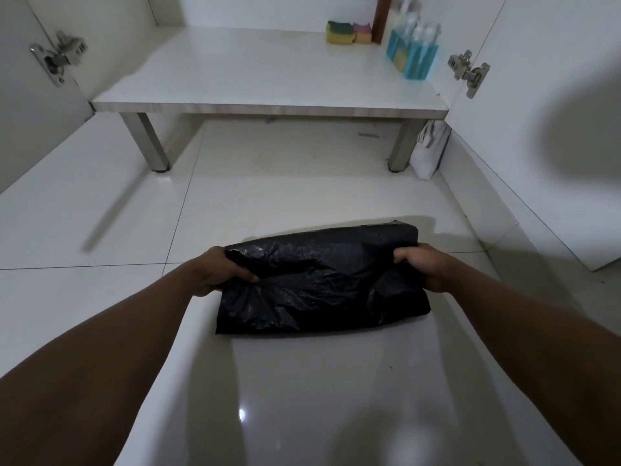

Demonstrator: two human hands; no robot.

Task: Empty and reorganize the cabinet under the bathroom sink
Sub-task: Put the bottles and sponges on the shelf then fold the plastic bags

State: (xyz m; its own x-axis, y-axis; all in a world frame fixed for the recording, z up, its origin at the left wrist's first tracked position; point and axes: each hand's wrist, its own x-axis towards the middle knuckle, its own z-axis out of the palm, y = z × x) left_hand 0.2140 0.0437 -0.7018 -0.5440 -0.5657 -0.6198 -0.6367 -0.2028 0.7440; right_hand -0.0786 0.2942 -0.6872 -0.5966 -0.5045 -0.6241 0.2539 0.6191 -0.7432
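Note:
A folded stack of black plastic bags (322,280) lies on the white tiled floor in front of the open cabinet (268,79). My left hand (215,272) grips its left edge, fingers curled into the crumpled plastic. My right hand (423,264) grips the right edge the same way. Inside the cabinet, at the back right of its floor, stand sponges (341,32), a brown bottle (381,18) and clear bottles of blue liquid (415,52).
Both cabinet doors stand open, with metal hinges at left (57,57) and right (468,72). The cabinet rests on metal legs (148,142). A white bag (430,149) leans by the right leg. Glossy floor tiles stretch around me.

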